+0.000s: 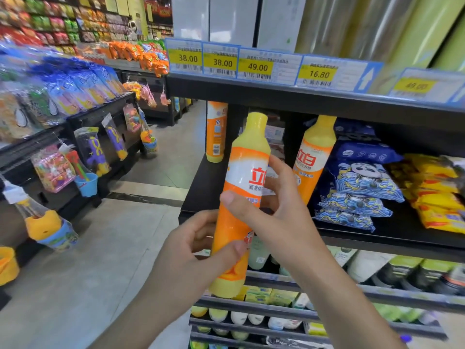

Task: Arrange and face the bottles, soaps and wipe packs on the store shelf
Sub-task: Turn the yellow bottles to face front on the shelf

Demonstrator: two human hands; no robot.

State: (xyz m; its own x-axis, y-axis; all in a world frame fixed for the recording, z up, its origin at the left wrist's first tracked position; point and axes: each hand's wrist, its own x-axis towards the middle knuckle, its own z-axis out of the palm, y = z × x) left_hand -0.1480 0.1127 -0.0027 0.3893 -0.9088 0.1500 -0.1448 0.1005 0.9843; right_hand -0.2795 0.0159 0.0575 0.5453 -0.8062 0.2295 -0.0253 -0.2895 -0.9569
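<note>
I hold a tall orange and yellow dish-soap bottle [240,197] upright in front of the black shelf [392,238], its label facing me. My left hand [198,250] grips its lower body, thumb across the front. My right hand [271,210] wraps its middle from the right side. A second such bottle [315,157] stands on the shelf to the right, leaning a little. A third bottle [216,132] stands at the shelf's left end with its barcode side out. Blue panda-print wipe packs [362,195] lie stacked beside the bottles, and yellow packs [437,197] lie further right.
Yellow price tags [256,66] line the shelf edge above. Lower shelves [276,311] carry several bottles and boxed soaps. To the left runs a grey floor aisle [95,248], bordered by a black rack hung with toy bags [90,152].
</note>
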